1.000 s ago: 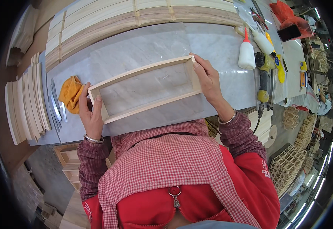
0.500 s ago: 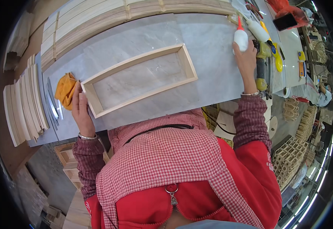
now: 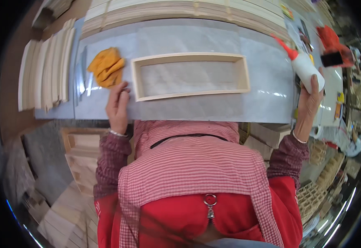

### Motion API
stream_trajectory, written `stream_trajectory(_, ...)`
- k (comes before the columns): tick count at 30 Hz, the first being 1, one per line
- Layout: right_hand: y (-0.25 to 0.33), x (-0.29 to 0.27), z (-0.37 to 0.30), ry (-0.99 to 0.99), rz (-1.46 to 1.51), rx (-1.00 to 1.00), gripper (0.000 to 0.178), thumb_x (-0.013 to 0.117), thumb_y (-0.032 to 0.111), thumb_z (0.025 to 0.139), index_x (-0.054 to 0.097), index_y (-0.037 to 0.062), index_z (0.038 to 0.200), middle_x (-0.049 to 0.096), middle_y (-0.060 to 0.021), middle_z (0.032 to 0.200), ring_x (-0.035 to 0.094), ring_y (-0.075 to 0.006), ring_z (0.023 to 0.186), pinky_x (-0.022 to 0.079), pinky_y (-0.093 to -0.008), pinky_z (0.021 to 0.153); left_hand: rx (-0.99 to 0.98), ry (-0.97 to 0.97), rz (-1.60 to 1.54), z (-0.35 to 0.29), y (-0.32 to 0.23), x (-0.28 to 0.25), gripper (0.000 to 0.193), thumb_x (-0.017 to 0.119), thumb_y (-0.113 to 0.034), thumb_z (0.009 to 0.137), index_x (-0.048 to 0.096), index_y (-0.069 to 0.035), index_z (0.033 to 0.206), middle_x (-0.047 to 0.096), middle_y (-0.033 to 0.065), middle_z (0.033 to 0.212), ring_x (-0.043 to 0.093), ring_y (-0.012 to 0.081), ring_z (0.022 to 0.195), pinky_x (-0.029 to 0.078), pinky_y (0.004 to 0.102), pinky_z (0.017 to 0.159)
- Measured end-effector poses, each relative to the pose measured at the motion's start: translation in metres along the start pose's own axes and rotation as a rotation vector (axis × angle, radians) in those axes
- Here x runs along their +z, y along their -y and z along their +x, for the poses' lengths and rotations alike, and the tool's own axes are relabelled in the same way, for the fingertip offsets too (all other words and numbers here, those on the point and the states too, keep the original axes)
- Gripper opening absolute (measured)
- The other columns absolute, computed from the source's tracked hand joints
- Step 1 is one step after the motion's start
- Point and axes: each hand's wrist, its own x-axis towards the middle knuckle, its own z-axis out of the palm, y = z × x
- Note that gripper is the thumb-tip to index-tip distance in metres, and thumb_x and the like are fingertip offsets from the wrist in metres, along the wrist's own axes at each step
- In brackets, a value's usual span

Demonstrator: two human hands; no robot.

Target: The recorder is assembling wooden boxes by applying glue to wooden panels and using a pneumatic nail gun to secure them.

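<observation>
A white squeeze bottle with a red nozzle [image 3: 308, 71] is in my right hand [image 3: 309, 101], tilted with its tip pointing up and to the left. My fingers wrap round its lower end, above the table's right edge. A shallow rectangular wooden frame [image 3: 192, 96] lies on the table in front of me. Just off its left end is my left hand [image 3: 118, 107], holding nothing, its fingers loosely bent and a little apart. The fingertips are close to a crumpled orange cloth [image 3: 106, 68]; whether they touch it I cannot tell.
Long wooden boards [image 3: 184, 18] are stacked along the far side of the grey table [image 3: 267, 82]. Pale wooden strips [image 3: 46, 68] stand in a row at the left, beside thin metal strips [image 3: 80, 76]. A dark phone [image 3: 332, 59] rests by a red plastic bag [image 3: 329, 39] at the right.
My right hand has lifted the bottle off the tools at the right and tilted it. My left hand has come away from the frame's end. The whole view has turned.
</observation>
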Motion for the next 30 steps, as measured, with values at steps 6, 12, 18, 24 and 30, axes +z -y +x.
stream_trajectory(6, -0.006, 0.076, -0.051, 0.391, 0.203, 0.276, 0.062, 0.064, 0.016, 0.081, 0.039, -0.0002, 0.136, 0.049, -0.0173, 0.121, 0.053, -0.0260, 0.104, 0.044, -0.0329, 0.091, 0.095, 0.059, -0.015, -0.009, -0.002, -0.004, 0.037, 0.059, -0.008, 0.085, 0.056, -0.003, 0.121, 0.056, 0.0099, 0.117, 0.055, 0.0198, 0.098, 0.043, 0.0294, 0.089)
stream_trajectory(12, -0.009, 0.143, -0.103, 0.658, 0.039, 0.373, 0.064, 0.067, 0.022, 0.078, 0.043, 0.0000, 0.133, 0.050, -0.0186, 0.118, 0.053, -0.0291, 0.104, 0.044, -0.0348, 0.092, 0.227, 0.083, 0.169, -0.008, -0.003, 0.005, 0.050, 0.072, -0.013, 0.076, 0.057, -0.006, 0.123, 0.057, 0.0099, 0.118, 0.054, 0.0221, 0.100, 0.043, 0.0309, 0.089)
stream_trajectory(18, -0.009, 0.161, -0.113, 0.736, 0.011, 0.403, 0.062, 0.070, 0.015, 0.075, 0.045, 0.0026, 0.130, 0.050, -0.0177, 0.114, 0.053, -0.0302, 0.104, 0.046, -0.0348, 0.089, 0.277, 0.063, 0.236, -0.004, -0.001, 0.011, 0.059, 0.079, -0.017, 0.069, 0.059, -0.008, 0.123, 0.060, 0.0087, 0.116, 0.055, 0.0225, 0.098, 0.043, 0.0310, 0.088)
stream_trajectory(24, -0.011, 0.164, -0.115, 0.757, 0.005, 0.403, 0.060, 0.071, 0.014, 0.075, 0.047, 0.0035, 0.128, 0.051, -0.0173, 0.112, 0.054, -0.0295, 0.101, 0.047, -0.0346, 0.088, 0.295, 0.059, 0.227, -0.003, 0.000, 0.010, 0.057, 0.079, -0.018, 0.069, 0.060, -0.008, 0.122, 0.062, 0.0077, 0.113, 0.055, 0.0214, 0.096, 0.043, 0.0311, 0.086)
stream_trajectory(30, -0.011, 0.168, -0.114, 0.768, -0.029, 0.379, 0.056, 0.072, 0.012, 0.075, 0.048, 0.0045, 0.126, 0.052, -0.0162, 0.112, 0.056, -0.0286, 0.098, 0.047, -0.0340, 0.086, 0.314, 0.051, 0.231, -0.003, 0.003, 0.011, 0.056, 0.079, -0.018, 0.068, 0.061, -0.008, 0.121, 0.063, 0.0074, 0.112, 0.054, 0.0211, 0.095, 0.043, 0.0307, 0.085)
